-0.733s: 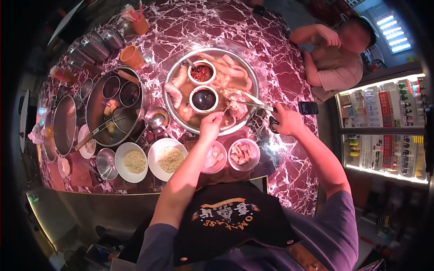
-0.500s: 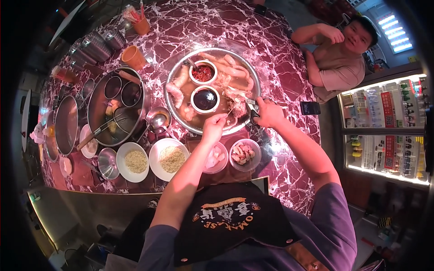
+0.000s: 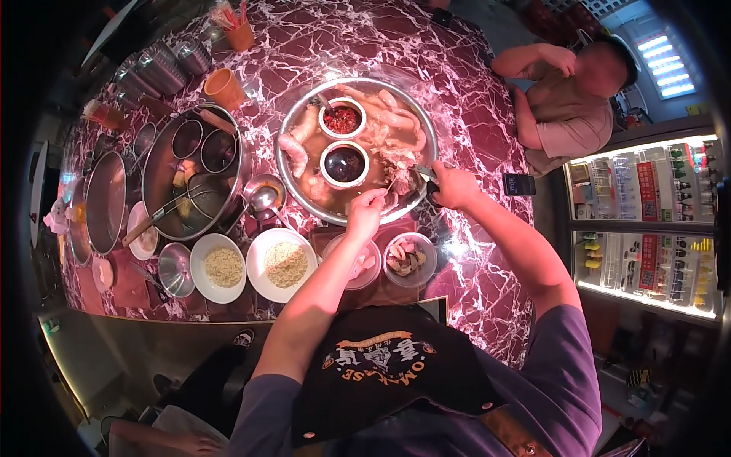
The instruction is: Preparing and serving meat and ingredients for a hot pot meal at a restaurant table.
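Note:
A wide round metal tray (image 3: 288, 186) holds pieces of meat in brown broth. Two white bowls stand in it, one with chopped red chili (image 3: 343, 119), the other with dark sauce (image 3: 345, 164). At the tray's right rim my right hand (image 3: 455, 187) is closed round scissors (image 3: 423, 172), whose metal blades point left at a ragged chunk of meat (image 3: 400, 179). My left hand (image 3: 366, 210) hovers over the tray's near rim with its fingers pinched together near that chunk. Whatever lies between those fingertips is too small to make out.
Left of the tray sits a large metal pot (image 3: 152, 171) with a strainer (image 3: 204, 199) in it. Along the near edge are white bowls of minced garlic (image 3: 285, 265) and a clear bowl of sliced pieces (image 3: 407, 261). A phone (image 3: 520, 184) lies at right, near a seated person (image 3: 567, 110).
My right hand has turned slightly and the scissor blades show less over the meat. My left hand stays pinched in nearly the same place. Another person's arm now shows at lower left.

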A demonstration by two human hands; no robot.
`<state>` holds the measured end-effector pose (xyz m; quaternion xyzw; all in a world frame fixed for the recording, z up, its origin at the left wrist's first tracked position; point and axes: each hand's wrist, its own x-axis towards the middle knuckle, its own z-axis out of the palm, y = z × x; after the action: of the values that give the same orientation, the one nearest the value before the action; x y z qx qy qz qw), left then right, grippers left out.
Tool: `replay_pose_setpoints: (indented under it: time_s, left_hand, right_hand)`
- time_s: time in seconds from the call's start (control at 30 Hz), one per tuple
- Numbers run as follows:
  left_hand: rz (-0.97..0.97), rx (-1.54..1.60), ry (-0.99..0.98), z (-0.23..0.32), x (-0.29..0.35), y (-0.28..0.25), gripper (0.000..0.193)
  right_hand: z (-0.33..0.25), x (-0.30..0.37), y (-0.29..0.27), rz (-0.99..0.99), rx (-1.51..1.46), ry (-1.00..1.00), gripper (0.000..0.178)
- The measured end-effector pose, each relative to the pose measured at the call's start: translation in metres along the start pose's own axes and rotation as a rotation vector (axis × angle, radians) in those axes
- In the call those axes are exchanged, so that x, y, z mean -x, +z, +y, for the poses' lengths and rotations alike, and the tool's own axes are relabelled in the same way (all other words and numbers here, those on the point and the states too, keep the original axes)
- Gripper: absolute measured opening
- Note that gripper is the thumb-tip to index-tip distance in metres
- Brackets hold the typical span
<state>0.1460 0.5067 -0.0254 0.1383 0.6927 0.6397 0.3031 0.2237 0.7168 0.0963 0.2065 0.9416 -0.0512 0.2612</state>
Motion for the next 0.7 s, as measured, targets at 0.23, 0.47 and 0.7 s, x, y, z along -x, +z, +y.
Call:
replay_pose_setpoints:
  time_s: [0.23,0.47,0.7]
  left_hand:
    - [0.035,0.273,-0.163,0.010,0.001,0.001,0.020]
    - [-0.036,0.566,-0.317,0.023,-0.007,-0.025,0.022]
    - [-0.101,0.379,-0.207,0.026,0.000,-0.011,0.023]
  right_hand:
    - [0.016,0.013,-0.009,0.019,-0.007,-0.002,0.045]
    - [0.035,0.052,-0.016,0.032,-0.047,0.048,0.049]
    - [0.000,0.004,0.018,0.135,-0.114,0.105,0.059]
